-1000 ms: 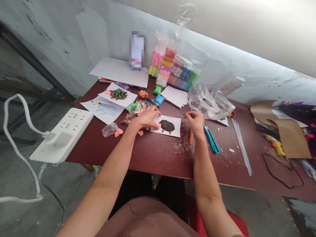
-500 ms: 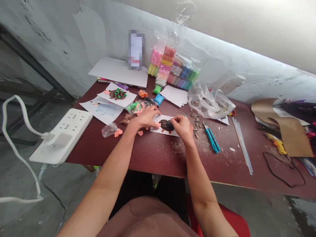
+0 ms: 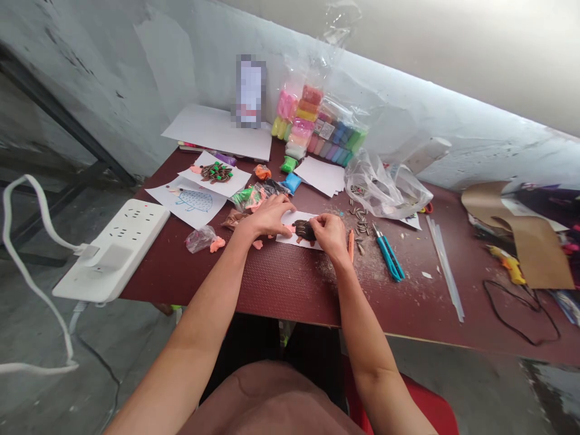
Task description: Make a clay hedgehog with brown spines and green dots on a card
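Note:
A small dark clay hedgehog with a pink snout and brown feet lies on a white paper card. A few striped sunflower seeds are stuck in its back. My left hand rests at the card's left side, thumb and fingers spread apart around the snout end. On the other side, my right hand is closed in a pinch against the hedgehog's body. Whatever lies between those fingertips is hidden. Loose sunflower seeds and an orange stick lie just right of that hand.
A turquoise cutter and glue sticks lie to the right, with a yellow glue gun beyond. Clay packs and a plastic bag stand behind. At left are a finished seed hedgehog and a power strip.
My right hand has shifted slightly left along the hedgehog, its fingers still pinched; the orange stick beside it now shows more. My left hand stays in place.

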`<act>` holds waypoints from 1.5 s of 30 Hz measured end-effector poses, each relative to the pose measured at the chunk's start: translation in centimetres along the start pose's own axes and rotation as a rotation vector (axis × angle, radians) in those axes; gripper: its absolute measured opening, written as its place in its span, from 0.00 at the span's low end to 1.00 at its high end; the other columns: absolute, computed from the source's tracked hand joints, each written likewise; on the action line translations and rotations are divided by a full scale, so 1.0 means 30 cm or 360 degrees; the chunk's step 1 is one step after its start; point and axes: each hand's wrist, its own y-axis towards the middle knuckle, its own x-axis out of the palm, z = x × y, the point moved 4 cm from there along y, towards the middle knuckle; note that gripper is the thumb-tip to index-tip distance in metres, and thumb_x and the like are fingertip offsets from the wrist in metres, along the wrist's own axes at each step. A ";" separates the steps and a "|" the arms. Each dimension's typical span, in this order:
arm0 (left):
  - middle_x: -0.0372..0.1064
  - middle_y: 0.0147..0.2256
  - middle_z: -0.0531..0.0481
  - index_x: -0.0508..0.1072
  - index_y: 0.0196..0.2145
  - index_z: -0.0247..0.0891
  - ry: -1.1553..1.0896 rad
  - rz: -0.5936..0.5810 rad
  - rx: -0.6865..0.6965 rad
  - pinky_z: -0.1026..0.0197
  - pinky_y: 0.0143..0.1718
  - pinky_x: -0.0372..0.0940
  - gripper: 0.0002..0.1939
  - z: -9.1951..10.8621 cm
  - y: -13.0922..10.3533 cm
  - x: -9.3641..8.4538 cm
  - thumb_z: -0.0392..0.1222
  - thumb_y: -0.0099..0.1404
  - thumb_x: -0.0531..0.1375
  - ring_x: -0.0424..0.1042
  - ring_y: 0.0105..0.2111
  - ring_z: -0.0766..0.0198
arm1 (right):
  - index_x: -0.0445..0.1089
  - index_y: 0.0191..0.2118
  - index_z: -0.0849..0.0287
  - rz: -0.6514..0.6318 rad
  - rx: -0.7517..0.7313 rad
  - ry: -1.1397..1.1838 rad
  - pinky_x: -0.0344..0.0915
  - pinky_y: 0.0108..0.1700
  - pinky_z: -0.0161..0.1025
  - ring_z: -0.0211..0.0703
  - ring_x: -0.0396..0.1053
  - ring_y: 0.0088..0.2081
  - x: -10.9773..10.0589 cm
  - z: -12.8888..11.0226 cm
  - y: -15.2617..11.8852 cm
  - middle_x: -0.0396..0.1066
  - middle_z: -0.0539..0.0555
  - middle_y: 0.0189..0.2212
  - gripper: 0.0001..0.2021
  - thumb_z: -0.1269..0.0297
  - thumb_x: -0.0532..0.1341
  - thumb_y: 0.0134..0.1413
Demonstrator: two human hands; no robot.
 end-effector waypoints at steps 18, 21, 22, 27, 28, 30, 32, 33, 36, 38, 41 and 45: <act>0.65 0.58 0.43 0.74 0.58 0.42 0.0000 0.0002 -0.0006 0.43 0.62 0.60 0.34 -0.002 0.000 0.003 0.49 0.54 0.69 0.62 0.59 0.41 | 0.82 0.38 0.61 -0.0029 0.0012 -0.0213 0.59 0.35 0.36 0.44 0.74 0.31 0.012 -0.019 -0.001 0.81 0.57 0.31 0.13 0.65 0.59 0.64; 0.65 0.58 0.44 0.74 0.57 0.44 -0.0004 0.0023 0.0016 0.44 0.62 0.60 0.33 -0.005 0.002 0.006 0.50 0.53 0.69 0.62 0.58 0.42 | 0.82 0.38 0.60 -0.0013 -0.0017 -0.0196 0.60 0.35 0.36 0.45 0.74 0.32 0.014 -0.016 0.001 0.81 0.57 0.31 0.13 0.64 0.59 0.63; 0.65 0.57 0.44 0.74 0.57 0.45 -0.0005 0.0035 0.0025 0.44 0.62 0.60 0.33 -0.007 0.002 0.007 0.49 0.53 0.69 0.63 0.58 0.42 | 0.82 0.38 0.60 -0.0016 -0.0020 -0.0181 0.61 0.35 0.36 0.45 0.74 0.32 0.015 -0.014 0.001 0.81 0.57 0.31 0.13 0.64 0.59 0.63; 0.65 0.58 0.44 0.74 0.57 0.45 -0.0016 0.0035 0.0036 0.45 0.62 0.60 0.32 -0.011 0.002 0.007 0.49 0.54 0.69 0.62 0.59 0.43 | 0.82 0.38 0.60 -0.0037 -0.0033 -0.0132 0.63 0.37 0.37 0.46 0.75 0.32 0.017 -0.003 0.000 0.81 0.57 0.31 0.15 0.63 0.57 0.64; 0.65 0.58 0.44 0.74 0.57 0.44 -0.0017 0.0026 0.0031 0.45 0.62 0.59 0.33 -0.011 0.002 0.006 0.49 0.54 0.69 0.62 0.59 0.43 | 0.82 0.38 0.59 -0.0005 -0.0047 -0.0126 0.63 0.38 0.37 0.46 0.75 0.34 0.008 0.002 0.002 0.82 0.58 0.33 0.15 0.63 0.57 0.64; 0.65 0.58 0.43 0.74 0.58 0.43 -0.0023 0.0010 0.0029 0.44 0.63 0.59 0.33 -0.010 0.002 0.005 0.49 0.53 0.69 0.62 0.60 0.42 | 0.82 0.40 0.59 0.0116 -0.0071 -0.0101 0.64 0.41 0.37 0.47 0.77 0.38 -0.023 0.023 0.011 0.83 0.59 0.38 0.15 0.63 0.57 0.64; 0.65 0.59 0.43 0.73 0.58 0.43 -0.0038 0.0005 0.0034 0.44 0.64 0.58 0.33 -0.010 0.002 0.004 0.49 0.53 0.68 0.61 0.61 0.42 | 0.82 0.41 0.60 0.0272 -0.0055 -0.0095 0.65 0.43 0.38 0.49 0.77 0.41 -0.071 0.062 0.026 0.83 0.60 0.40 0.15 0.63 0.57 0.64; 0.64 0.59 0.42 0.73 0.58 0.43 -0.0046 0.0005 0.0039 0.44 0.64 0.58 0.33 -0.011 0.002 0.005 0.49 0.53 0.68 0.61 0.61 0.42 | 0.82 0.41 0.61 0.0342 -0.0016 -0.0124 0.66 0.44 0.39 0.50 0.77 0.41 -0.098 0.088 0.035 0.83 0.61 0.40 0.15 0.63 0.57 0.64; 0.64 0.59 0.43 0.74 0.57 0.43 -0.0047 0.0009 0.0040 0.44 0.64 0.59 0.33 -0.014 0.004 0.008 0.49 0.53 0.68 0.62 0.61 0.42 | 0.83 0.43 0.61 0.0457 0.0134 -0.0287 0.67 0.48 0.43 0.54 0.77 0.44 -0.169 0.170 0.071 0.82 0.63 0.42 0.14 0.65 0.59 0.61; 0.64 0.58 0.43 0.74 0.57 0.44 -0.0027 0.0013 0.0027 0.44 0.63 0.59 0.33 -0.016 0.004 0.010 0.50 0.52 0.68 0.62 0.60 0.42 | 0.83 0.46 0.61 0.0474 0.0206 -0.0364 0.68 0.51 0.45 0.56 0.77 0.47 -0.199 0.211 0.099 0.82 0.64 0.45 0.15 0.65 0.59 0.62; 0.64 0.58 0.43 0.74 0.57 0.45 -0.0017 0.0019 0.0018 0.42 0.63 0.60 0.33 -0.016 0.003 0.009 0.51 0.53 0.68 0.62 0.59 0.41 | 0.82 0.50 0.59 0.0464 0.0272 -0.0426 0.68 0.54 0.49 0.58 0.77 0.50 -0.210 0.240 0.146 0.81 0.65 0.48 0.17 0.64 0.58 0.63; 0.64 0.59 0.43 0.73 0.57 0.45 -0.0044 0.0009 0.0048 0.42 0.64 0.58 0.33 -0.014 0.001 0.007 0.49 0.52 0.67 0.62 0.60 0.41 | 0.80 0.56 0.60 0.0465 0.0263 -0.0482 0.68 0.56 0.53 0.61 0.76 0.53 -0.190 0.238 0.210 0.79 0.68 0.52 0.20 0.63 0.59 0.64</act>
